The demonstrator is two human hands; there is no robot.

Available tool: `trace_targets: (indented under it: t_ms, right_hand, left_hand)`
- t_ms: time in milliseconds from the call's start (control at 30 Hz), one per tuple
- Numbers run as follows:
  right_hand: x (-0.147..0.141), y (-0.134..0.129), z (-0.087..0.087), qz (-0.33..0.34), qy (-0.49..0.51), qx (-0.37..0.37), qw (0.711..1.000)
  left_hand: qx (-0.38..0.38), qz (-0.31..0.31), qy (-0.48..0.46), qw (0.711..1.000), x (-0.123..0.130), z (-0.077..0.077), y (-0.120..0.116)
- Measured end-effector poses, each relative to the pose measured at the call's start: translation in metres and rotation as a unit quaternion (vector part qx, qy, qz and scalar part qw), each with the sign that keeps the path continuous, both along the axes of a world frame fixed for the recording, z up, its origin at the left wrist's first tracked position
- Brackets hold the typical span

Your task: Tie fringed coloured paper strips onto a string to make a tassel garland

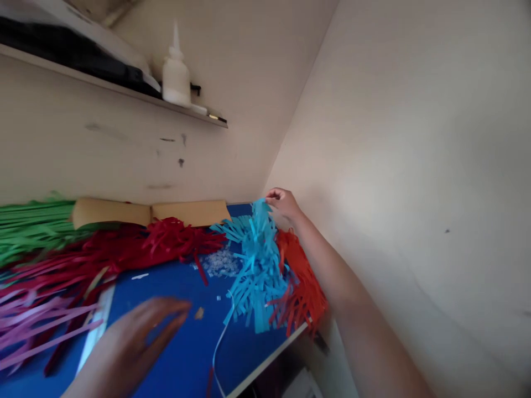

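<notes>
My right hand (284,202) reaches to the far corner of the blue tabletop (174,293), its fingers pinched on the top of a light-blue paper fringe (257,265). The cut strips of that fringe spread downward over the table. Close beside it, under my forearm, lies an orange-red paper fringe (305,279). My left hand (133,342), slightly blurred, hovers over the near left of the table. Its thumb and fingers are stretched out and apart, with nothing between them.
Dark red fringe (124,249), green fringe (37,226) and pink strips (41,326) cover the left side. Brown card (188,213) stands against the wall. A white cord (219,342) crosses the table. Overhead, a shelf (103,83) holds a white nozzle bottle (176,80).
</notes>
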State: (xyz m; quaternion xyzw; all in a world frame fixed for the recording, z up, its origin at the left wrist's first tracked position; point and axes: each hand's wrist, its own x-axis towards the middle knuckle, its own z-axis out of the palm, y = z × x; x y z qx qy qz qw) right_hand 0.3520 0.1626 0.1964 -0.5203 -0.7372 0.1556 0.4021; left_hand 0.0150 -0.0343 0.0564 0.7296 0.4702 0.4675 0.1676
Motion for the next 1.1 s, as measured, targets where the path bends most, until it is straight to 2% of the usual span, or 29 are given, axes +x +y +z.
trace_targets:
  t_ms: [33,100,133,167,233,367,533,767,867,900,933,1000,1100]
  right_hand:
    - [-0.023,-0.006,0.004,0.035,-0.005,-0.002,0.999]
    - [-0.069,-0.024,0.008,0.107,-0.028,-0.004,0.994]
    - [-0.089,-0.034,0.009,0.14,-0.046,-0.001,0.989]
    - [-0.107,-0.043,0.01,0.17,-0.067,0.003,0.983]
    - [-0.133,-0.059,0.011,0.22,-0.104,0.012,0.97]
    - [-0.159,-0.075,0.006,0.273,-0.145,0.019,0.951]
    - [-0.182,-0.086,-0.011,0.29,-0.184,0.024,0.939]
    - [-0.208,-0.104,-0.018,0.319,-0.208,0.015,0.925]
    - [-0.217,-0.143,-0.028,0.27,-0.177,0.037,0.946]
    - [-0.221,-0.162,-0.037,0.259,-0.154,0.046,0.952]
    - [-0.225,-0.183,-0.048,0.278,-0.127,0.042,0.951]
    - [-0.235,-0.224,-0.075,0.32,-0.098,-0.025,0.942]
    - [-0.256,-0.262,-0.112,0.241,-0.129,-0.13,0.953]
  left_hand:
    - [0.026,0.003,0.014,1.0,0.002,0.016,0.016]
    - [0.079,0.079,0.003,0.994,0.008,0.046,0.042]
    - [0.093,0.094,-0.003,0.991,0.011,0.057,0.051]
    - [0.102,0.111,-0.01,0.988,0.014,0.065,0.057]
    - [0.11,0.127,-0.012,0.986,0.017,0.072,0.061]
    - [0.107,0.144,-0.021,0.984,0.007,0.063,0.044]
    - [0.093,0.144,-0.026,0.985,-0.014,0.05,0.023]
    - [0.055,0.124,-0.019,0.991,-0.033,0.031,0.021]
    - [0.034,0.145,-0.031,0.988,-0.042,0.025,0.023]
    - [0.029,0.162,-0.037,0.986,-0.045,0.024,0.022]
    - [0.025,0.184,-0.044,0.982,-0.048,0.023,0.021]
    - [0.018,0.233,-0.055,0.971,-0.055,0.019,0.013]
    - [0.013,0.297,-0.052,0.953,-0.072,0.005,-0.016]
